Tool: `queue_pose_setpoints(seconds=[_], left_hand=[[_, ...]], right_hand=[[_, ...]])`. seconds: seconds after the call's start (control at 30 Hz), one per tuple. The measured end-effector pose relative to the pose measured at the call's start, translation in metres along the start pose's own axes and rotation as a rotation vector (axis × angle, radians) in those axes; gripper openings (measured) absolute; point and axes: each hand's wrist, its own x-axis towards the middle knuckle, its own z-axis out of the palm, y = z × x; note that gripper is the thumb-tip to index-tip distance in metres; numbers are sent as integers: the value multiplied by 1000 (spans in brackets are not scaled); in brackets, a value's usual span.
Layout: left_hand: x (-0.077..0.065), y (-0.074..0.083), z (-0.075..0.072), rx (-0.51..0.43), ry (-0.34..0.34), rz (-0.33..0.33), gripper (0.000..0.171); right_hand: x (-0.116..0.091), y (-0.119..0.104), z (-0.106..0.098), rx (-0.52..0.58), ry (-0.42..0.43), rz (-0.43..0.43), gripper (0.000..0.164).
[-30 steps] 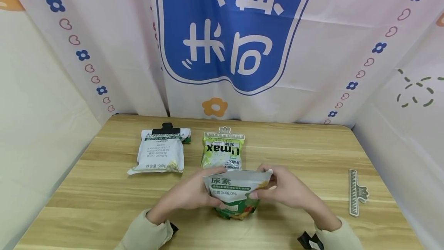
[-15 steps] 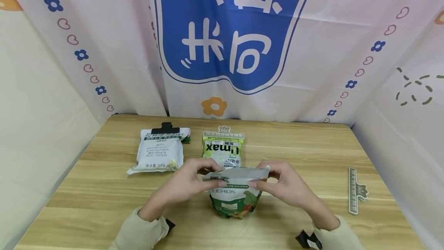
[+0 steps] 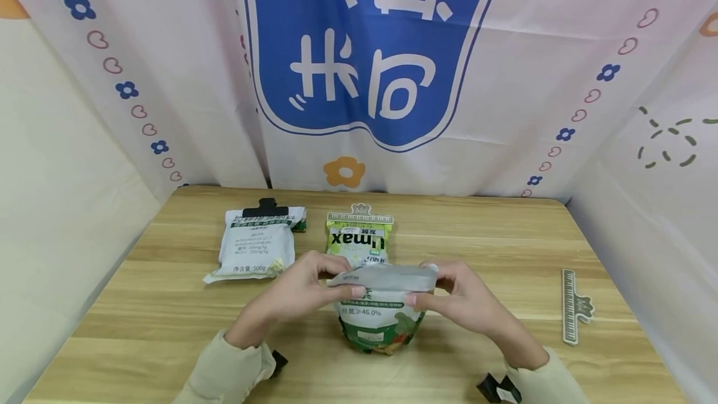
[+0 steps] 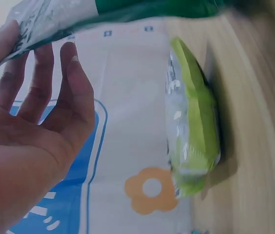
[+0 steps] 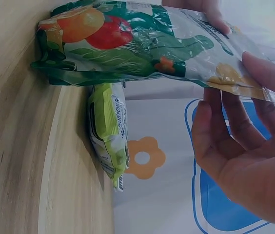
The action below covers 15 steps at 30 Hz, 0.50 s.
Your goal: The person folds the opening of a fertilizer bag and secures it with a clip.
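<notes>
A green and white fertilizer bag [image 3: 371, 324] stands upright at the front middle of the table, vegetables printed on its lower part. Its silvery top edge is folded over toward the person. My left hand [image 3: 305, 290] pinches the top at the left, thumb on the front and fingers behind. At the right end of the fold, my right hand [image 3: 464, 298] pinches it the same way. In the right wrist view, the bag [image 5: 127, 44] shows its side, with the right thumb on one face and the fingertips at the other.
Behind it lies a lime-green Umax bag [image 3: 359, 242] with a silver clip [image 3: 361, 214] on its end. A white 500g bag [image 3: 258, 248] with a black clip [image 3: 267, 207] lies at the back left. Another silver clip [image 3: 575, 307] rests at the right. A printed curtain [image 3: 505, 111] hangs behind the table.
Both hands have moved up to the bag's top edge and bent it over toward the person, so the folded silvery band now covers the large print. The other bags and clips stay in place.
</notes>
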Motion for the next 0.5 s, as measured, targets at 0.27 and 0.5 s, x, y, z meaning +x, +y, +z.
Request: queue_pose_setpoints(seconds=[0.27, 0.5], left_hand=[[1, 0, 5, -189, 45, -235, 42], [5, 3, 16, -262, 179, -475, 49]], right_hand=[[1, 1, 2, 48, 2, 73, 16], [0, -3, 2, 131, 18, 194, 31]])
